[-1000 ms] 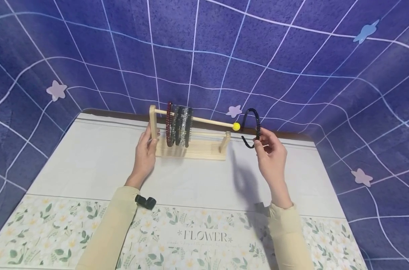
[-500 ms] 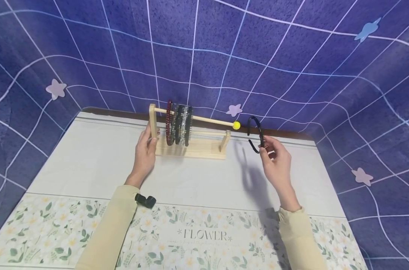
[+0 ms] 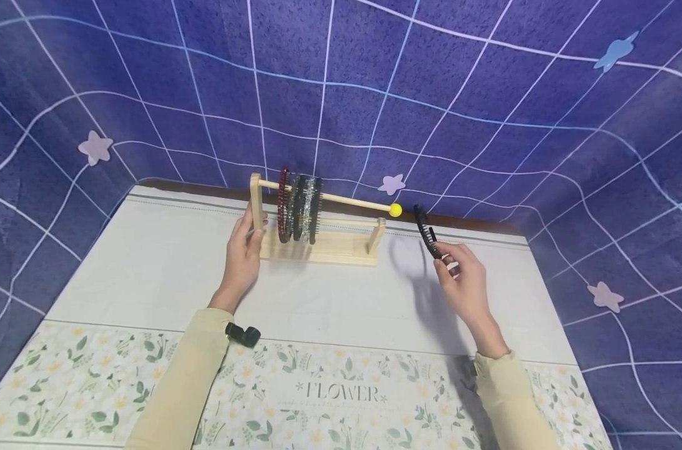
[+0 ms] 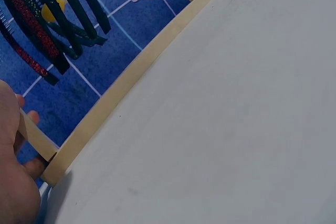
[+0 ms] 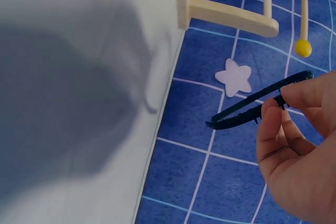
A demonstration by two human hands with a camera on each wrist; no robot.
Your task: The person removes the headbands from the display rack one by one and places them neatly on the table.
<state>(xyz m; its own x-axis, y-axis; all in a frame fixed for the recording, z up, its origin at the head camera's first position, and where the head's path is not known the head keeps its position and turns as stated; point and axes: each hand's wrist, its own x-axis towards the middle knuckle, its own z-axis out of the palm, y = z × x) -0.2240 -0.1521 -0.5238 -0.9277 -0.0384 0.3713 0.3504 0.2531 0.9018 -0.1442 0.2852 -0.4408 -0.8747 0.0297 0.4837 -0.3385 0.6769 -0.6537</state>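
My right hand [image 3: 466, 284] pinches a black toothed headband [image 3: 425, 230] between thumb and fingers, off to the right of the rod's yellow ball tip [image 3: 395, 210]. In the right wrist view the headband [image 5: 241, 116] is seen nearly edge-on, its two arms close together. With my left hand [image 3: 242, 259] I grip the left upright of a wooden headband stand [image 3: 318, 250], thumb in front and fingers partly hidden behind. Several headbands [image 3: 299, 209], red, black and silvery glittery, hang together on the stand's upper rod near its left end.
Beneath the stand lies a white table mat [image 3: 329, 306] with a floral "FLOWER" band along the front. A blue gridded cloth backdrop [image 3: 341, 106] with star shapes rises close behind the stand and at both sides.
My right hand has moved right and slightly toward me, turning the headband from an open curve to nearly edge-on. My left hand and the stand have stayed put.
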